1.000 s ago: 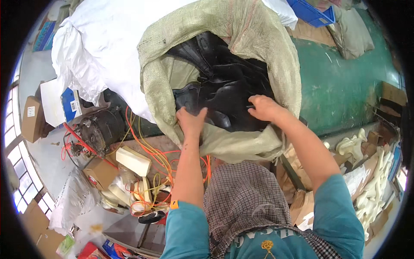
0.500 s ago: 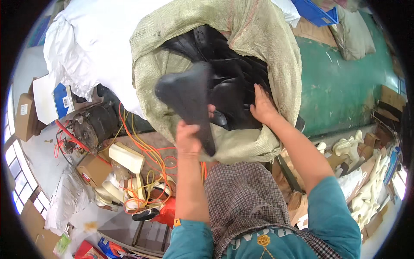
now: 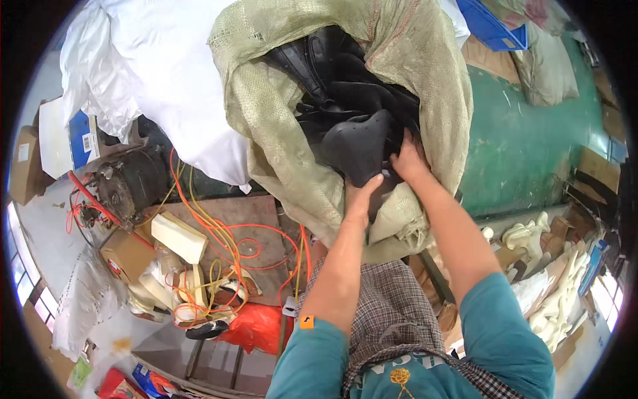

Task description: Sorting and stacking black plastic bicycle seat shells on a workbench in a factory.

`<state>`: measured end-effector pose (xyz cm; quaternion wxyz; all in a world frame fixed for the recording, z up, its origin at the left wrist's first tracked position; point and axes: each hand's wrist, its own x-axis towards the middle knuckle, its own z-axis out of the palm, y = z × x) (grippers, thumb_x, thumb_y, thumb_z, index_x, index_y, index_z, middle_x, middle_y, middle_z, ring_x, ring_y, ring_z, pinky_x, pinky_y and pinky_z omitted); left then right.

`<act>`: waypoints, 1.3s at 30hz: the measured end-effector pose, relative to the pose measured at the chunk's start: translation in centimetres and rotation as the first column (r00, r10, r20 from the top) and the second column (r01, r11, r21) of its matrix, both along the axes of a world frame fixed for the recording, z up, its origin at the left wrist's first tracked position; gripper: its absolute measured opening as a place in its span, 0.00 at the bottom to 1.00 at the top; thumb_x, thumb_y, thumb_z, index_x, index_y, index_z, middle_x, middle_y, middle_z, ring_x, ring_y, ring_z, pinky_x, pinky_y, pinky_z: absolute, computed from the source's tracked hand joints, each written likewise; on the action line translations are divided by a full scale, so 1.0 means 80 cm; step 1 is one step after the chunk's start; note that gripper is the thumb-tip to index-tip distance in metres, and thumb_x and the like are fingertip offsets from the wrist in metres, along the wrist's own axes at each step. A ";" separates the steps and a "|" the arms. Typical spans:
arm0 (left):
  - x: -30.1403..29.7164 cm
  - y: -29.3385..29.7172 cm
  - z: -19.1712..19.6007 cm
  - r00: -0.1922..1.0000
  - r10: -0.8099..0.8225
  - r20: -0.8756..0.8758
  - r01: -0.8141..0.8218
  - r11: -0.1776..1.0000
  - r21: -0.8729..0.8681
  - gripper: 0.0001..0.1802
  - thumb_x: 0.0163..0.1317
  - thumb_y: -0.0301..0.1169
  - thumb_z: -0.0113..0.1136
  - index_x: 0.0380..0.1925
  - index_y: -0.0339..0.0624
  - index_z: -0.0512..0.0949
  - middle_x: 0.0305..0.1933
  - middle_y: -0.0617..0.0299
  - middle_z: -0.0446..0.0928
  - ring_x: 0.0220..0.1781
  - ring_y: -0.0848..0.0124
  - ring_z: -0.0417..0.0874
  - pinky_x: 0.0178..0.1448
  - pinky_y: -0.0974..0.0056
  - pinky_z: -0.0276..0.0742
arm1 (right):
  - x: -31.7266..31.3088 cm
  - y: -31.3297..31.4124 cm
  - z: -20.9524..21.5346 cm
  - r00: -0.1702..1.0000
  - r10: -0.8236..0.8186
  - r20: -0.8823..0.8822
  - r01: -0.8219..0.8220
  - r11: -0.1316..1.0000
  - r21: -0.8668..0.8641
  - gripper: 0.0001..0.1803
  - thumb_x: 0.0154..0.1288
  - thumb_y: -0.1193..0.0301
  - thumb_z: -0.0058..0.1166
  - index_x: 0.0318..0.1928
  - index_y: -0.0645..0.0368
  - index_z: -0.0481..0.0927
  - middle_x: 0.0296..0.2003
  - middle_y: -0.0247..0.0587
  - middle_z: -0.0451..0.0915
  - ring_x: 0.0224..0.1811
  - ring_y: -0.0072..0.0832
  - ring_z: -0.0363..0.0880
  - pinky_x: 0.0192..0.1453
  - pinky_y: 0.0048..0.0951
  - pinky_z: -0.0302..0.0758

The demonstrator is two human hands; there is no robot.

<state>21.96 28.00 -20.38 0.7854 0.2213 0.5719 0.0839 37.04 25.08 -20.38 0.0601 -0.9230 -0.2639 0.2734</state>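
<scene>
A large pale green woven sack stands open in front of me, its rim rolled outward. Inside lie several black saddle-shaped pieces, like bicycle saddle covers. My left hand grips one black bicycle saddle by its narrow end, thumb on top and fingers hidden beneath. The wide end of that saddle points away from me, over the pile. At the sack's right inner side my right hand rests against the black pieces, thumb apart from the fingers, whose tips are partly hidden.
White sheeting covers the left side. Below it are a dark motor, tangled orange and yellow hoses and a cardboard box. A green surface extends right, with a blue crate beyond. Cream moulded pieces lie lower right.
The saddle in my left hand has moved right and down into the sack, onto the pile. My right hand has shifted only slightly. The whole view has moved a little.
</scene>
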 end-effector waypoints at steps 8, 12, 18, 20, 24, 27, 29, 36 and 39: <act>-0.005 -0.012 -0.002 0.936 0.312 0.162 -0.280 0.941 -0.191 0.37 0.46 0.33 0.67 0.56 0.36 0.62 0.56 0.55 0.67 0.56 0.64 0.69 0.61 0.60 0.62 | 0.044 -0.004 0.006 0.969 0.148 -0.199 -0.191 0.957 -0.219 0.48 0.48 0.65 0.64 0.66 0.60 0.50 0.63 0.55 0.57 0.67 0.44 0.53 0.70 0.37 0.52; 0.009 -0.014 -0.012 0.860 0.450 0.241 -0.441 0.893 -0.090 0.40 0.53 0.47 0.61 0.61 0.40 0.59 0.63 0.57 0.63 0.63 0.60 0.64 0.67 0.57 0.56 | 0.032 0.013 0.012 0.962 0.127 -0.243 -0.159 0.981 -0.114 0.47 0.46 0.65 0.65 0.64 0.62 0.54 0.62 0.56 0.58 0.67 0.44 0.54 0.70 0.37 0.53; 0.035 -0.011 -0.025 0.867 0.397 0.301 -0.337 0.912 -0.234 0.46 0.53 0.60 0.55 0.63 0.42 0.56 0.65 0.58 0.60 0.66 0.58 0.60 0.70 0.54 0.52 | 0.061 0.011 -0.023 0.966 0.205 -0.158 -0.218 0.974 -0.069 0.42 0.41 0.67 0.67 0.58 0.64 0.62 0.59 0.57 0.62 0.64 0.47 0.58 0.67 0.36 0.58; 0.025 -0.013 -0.032 0.862 0.398 0.314 -0.332 0.911 -0.244 0.46 0.53 0.59 0.55 0.63 0.42 0.56 0.66 0.58 0.59 0.66 0.57 0.60 0.70 0.54 0.52 | 0.051 0.007 -0.017 0.973 0.195 -0.123 -0.197 0.980 -0.002 0.40 0.40 0.67 0.67 0.56 0.65 0.64 0.56 0.58 0.65 0.61 0.47 0.62 0.65 0.36 0.61; 0.010 -0.025 -0.021 0.858 0.418 0.300 -0.343 0.899 -0.272 0.44 0.53 0.56 0.56 0.63 0.42 0.56 0.66 0.57 0.59 0.66 0.57 0.59 0.69 0.53 0.53 | 0.044 -0.004 0.022 0.955 0.097 -0.281 -0.114 0.993 -0.043 0.37 0.38 0.68 0.68 0.51 0.68 0.69 0.48 0.60 0.72 0.54 0.47 0.71 0.59 0.36 0.67; 0.000 -0.018 -0.014 0.814 0.487 0.317 -0.417 0.869 -0.266 0.41 0.54 0.55 0.55 0.62 0.42 0.59 0.65 0.57 0.62 0.65 0.57 0.61 0.69 0.52 0.54 | 0.033 -0.018 0.036 0.953 0.095 -0.287 -0.072 0.993 0.091 0.31 0.37 0.71 0.64 0.47 0.70 0.71 0.43 0.60 0.76 0.48 0.48 0.75 0.54 0.35 0.70; 0.016 -0.016 0.012 0.830 0.467 0.306 -0.391 0.878 -0.278 0.39 0.54 0.54 0.55 0.61 0.43 0.60 0.63 0.57 0.63 0.63 0.57 0.63 0.69 0.52 0.56 | 0.049 -0.040 0.032 0.936 0.112 -0.333 -0.058 0.984 0.167 0.29 0.36 0.70 0.62 0.43 0.70 0.71 0.39 0.60 0.76 0.45 0.47 0.75 0.51 0.34 0.71; -0.033 0.029 0.095 0.872 0.128 0.472 -0.188 0.979 0.081 0.41 0.51 0.51 0.59 0.62 0.43 0.59 0.64 0.58 0.62 0.63 0.57 0.64 0.68 0.51 0.58 | 0.013 -0.008 0.139 0.867 0.159 -0.472 0.086 0.885 0.457 0.28 0.38 0.75 0.63 0.44 0.69 0.71 0.39 0.51 0.76 0.43 0.34 0.76 0.49 0.28 0.72; -0.041 0.068 0.182 0.875 0.006 0.483 -0.139 0.961 0.240 0.39 0.57 0.53 0.52 0.63 0.43 0.57 0.64 0.53 0.61 0.64 0.56 0.63 0.67 0.50 0.59 | -0.002 0.006 0.207 0.959 0.197 -0.202 -0.010 0.738 0.675 0.26 0.37 0.71 0.63 0.41 0.61 0.71 0.36 0.51 0.74 0.44 0.48 0.72 0.48 0.40 0.71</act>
